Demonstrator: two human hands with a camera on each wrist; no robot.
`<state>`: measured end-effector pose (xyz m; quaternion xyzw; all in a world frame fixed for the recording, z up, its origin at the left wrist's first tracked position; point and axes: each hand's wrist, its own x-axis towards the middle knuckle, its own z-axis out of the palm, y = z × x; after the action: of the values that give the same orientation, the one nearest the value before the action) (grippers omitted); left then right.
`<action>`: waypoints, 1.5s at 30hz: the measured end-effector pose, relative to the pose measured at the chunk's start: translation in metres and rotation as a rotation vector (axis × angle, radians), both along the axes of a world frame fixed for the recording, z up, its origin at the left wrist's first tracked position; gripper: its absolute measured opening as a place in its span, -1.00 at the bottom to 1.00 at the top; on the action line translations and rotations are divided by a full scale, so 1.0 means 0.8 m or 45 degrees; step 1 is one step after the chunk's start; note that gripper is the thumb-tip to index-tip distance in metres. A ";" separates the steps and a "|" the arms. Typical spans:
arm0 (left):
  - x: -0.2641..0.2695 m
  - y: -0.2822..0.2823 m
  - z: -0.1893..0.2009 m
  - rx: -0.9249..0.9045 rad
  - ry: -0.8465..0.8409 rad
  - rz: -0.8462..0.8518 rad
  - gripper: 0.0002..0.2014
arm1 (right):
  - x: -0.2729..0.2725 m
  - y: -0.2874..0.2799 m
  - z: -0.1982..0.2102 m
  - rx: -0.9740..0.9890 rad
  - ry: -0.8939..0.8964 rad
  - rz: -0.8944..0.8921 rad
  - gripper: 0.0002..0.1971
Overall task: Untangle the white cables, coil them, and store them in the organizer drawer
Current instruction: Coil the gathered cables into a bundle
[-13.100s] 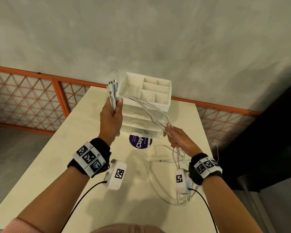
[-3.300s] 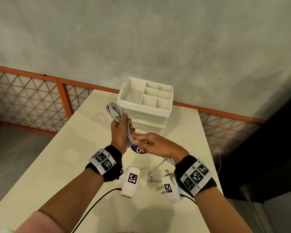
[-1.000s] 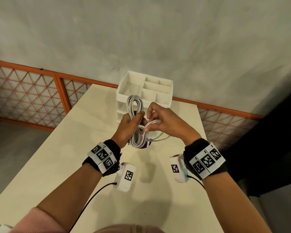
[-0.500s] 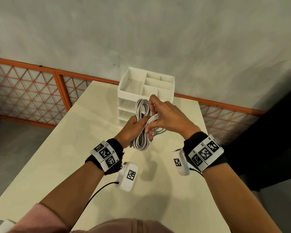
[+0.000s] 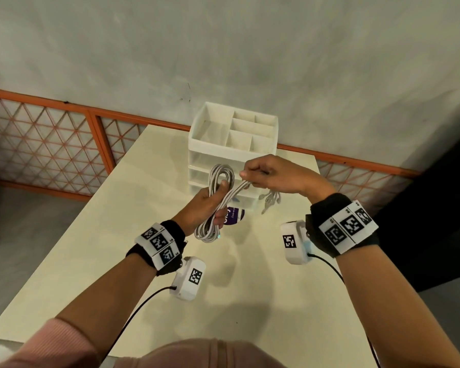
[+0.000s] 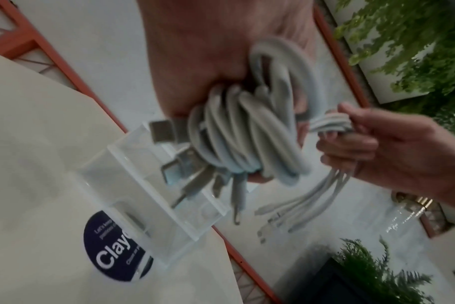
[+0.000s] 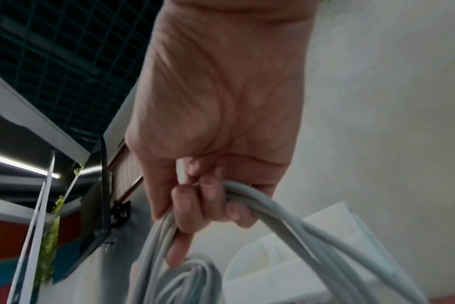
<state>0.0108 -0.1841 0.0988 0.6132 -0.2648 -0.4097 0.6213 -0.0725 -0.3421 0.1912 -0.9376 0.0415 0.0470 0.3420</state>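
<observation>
A long coil of white cables (image 5: 215, 205) (image 6: 249, 131) is held upright in the air, and my left hand (image 5: 206, 205) grips it round the middle. My right hand (image 5: 266, 175) (image 7: 208, 205) pinches the loose tails of the same cables (image 7: 286, 207) up and to the right of the coil. Their plug ends (image 5: 270, 199) (image 6: 275, 218) hang below that hand. The white organizer (image 5: 233, 152) stands at the table's far edge behind the hands. Its bottom clear drawer (image 6: 153, 207) is pulled out, under the coil.
A round dark blue sticker (image 5: 233, 215) (image 6: 114, 244) lies on the cream table (image 5: 144, 261) under the drawer front. An orange lattice railing (image 5: 51, 144) runs behind the table, and the floor drops off at the table's left and right edges.
Over the last second the right hand has pulled the cable tails out to the right and up, away from the coil. The left hand kept its grip and the coil dropped slightly.
</observation>
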 end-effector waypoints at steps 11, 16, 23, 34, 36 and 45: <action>-0.015 -0.018 0.010 0.116 0.112 -0.239 -0.34 | 0.018 0.024 0.007 -0.015 -0.142 0.022 -0.65; -0.014 -0.014 0.009 0.003 0.400 -0.312 -0.11 | 0.018 0.016 -0.005 0.032 -0.207 -0.119 -0.57; -0.031 -0.006 0.001 0.059 -0.010 -0.228 -0.64 | 0.011 0.013 -0.009 0.227 -0.188 -0.216 -0.63; -0.014 -0.010 0.004 -0.112 0.009 0.108 -0.65 | -0.009 0.002 -0.063 0.527 -0.369 -0.425 -0.82; -0.010 -0.014 0.007 -0.152 -0.002 0.188 -0.66 | -0.004 0.016 -0.079 0.428 -0.466 -0.526 -0.76; 0.008 -0.016 -0.006 -0.163 -0.239 0.188 -0.72 | 0.005 0.047 -0.093 0.028 -0.424 -0.403 -0.81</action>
<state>0.0169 -0.1972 0.0943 0.6257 -0.3015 -0.2857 0.6603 -0.0682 -0.3046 0.1170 -0.9104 0.1306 -0.1624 0.3573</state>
